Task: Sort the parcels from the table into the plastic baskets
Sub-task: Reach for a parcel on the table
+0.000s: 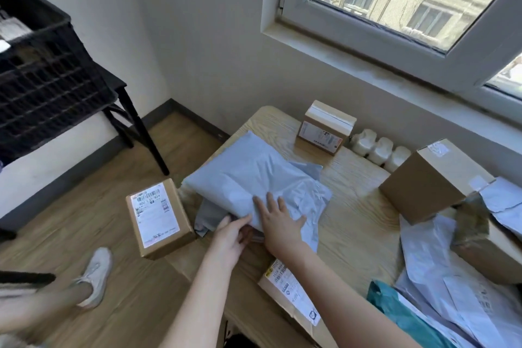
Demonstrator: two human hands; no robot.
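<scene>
The black plastic basket is cut off at the frame edge. My right hand lies flat, fingers spread, on the grey poly mailer on the desk; my left hand grips its near edge, fingers hidden beneath.

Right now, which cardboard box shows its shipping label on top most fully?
The small box at the table's left edge: its white label faces up, unobstructed. The others show labels on sides or partly covered.

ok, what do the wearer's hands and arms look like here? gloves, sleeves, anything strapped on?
No gloves: the left hand and right hand are both bare. Both forearms are bare as far as the frame shows, with no sleeve in view. No watch, strap, ring or marker is visible on wrists or fingers. Nails are too blurred to judge.
</scene>
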